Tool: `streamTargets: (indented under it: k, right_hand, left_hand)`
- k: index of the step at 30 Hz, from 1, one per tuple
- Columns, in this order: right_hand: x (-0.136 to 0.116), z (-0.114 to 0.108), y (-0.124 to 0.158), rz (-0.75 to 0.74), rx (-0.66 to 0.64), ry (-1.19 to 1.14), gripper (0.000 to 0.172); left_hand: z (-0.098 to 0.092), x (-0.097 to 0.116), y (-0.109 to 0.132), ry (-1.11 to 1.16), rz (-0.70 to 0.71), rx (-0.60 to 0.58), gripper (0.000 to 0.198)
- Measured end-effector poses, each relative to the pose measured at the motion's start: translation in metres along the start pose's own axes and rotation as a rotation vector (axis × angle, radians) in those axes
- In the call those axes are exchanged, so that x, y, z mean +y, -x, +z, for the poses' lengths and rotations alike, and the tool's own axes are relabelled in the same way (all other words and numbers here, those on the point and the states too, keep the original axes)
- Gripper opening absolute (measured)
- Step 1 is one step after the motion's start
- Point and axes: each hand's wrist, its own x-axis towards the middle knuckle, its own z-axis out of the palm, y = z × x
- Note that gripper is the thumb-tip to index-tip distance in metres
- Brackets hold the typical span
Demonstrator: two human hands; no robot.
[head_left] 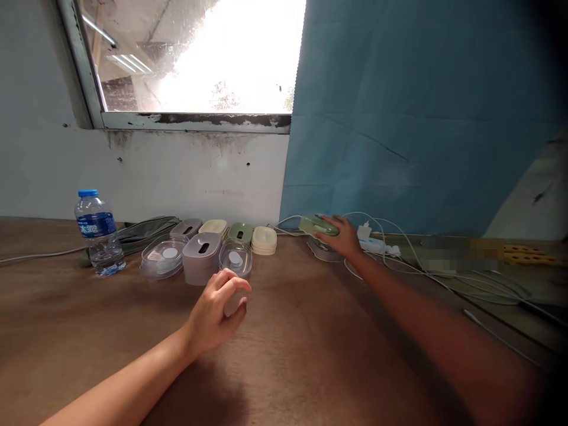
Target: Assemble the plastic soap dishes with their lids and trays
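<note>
My right hand (341,236) is stretched out to the back of the table, its fingers wrapped round a green container (314,224). Beneath that container sits a grey and clear container (325,251). My left hand (220,307) hovers over the table with bent fingers apart and nothing between them. Just behind it stand a grey-lilac box (202,260) with a slot in its top and a clear lid (235,259) with a white disc. Cream lids (264,240) are stacked to their right, beside a green slotted piece (240,232).
A water bottle (100,234) stands at the left, next to a grey-green pouch (144,234). More clear lids (163,258) lie nearby. White cables and a power strip (373,245) spread over the right side. A blue cloth (399,118) hangs behind the brown table (284,349).
</note>
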Motion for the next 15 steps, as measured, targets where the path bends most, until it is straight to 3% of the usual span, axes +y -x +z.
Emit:
streamTargets:
  k: [3,8,11,15]
  right_hand:
    - [-0.023,-0.016,0.038,-0.134,-0.102,-0.11,0.056]
    - [-0.048,-0.038,0.116,-0.432,-0.578,-0.459,0.062]
    - [-0.054,-0.043,0.135,-0.398,-0.655,-0.546,0.062]
    - [-0.057,-0.043,0.131,-0.288,-0.667,-0.681,0.058]
  left_hand:
    - [0.001,0.004,0.0,0.058,0.029,-0.124,0.03]
    - [0.009,0.01,0.004,0.072,0.015,-0.308,0.049]
    - [0.015,0.012,0.006,0.089,-0.01,-0.367,0.057]
    - [0.023,0.013,0.012,0.09,-0.03,-0.362,0.059]
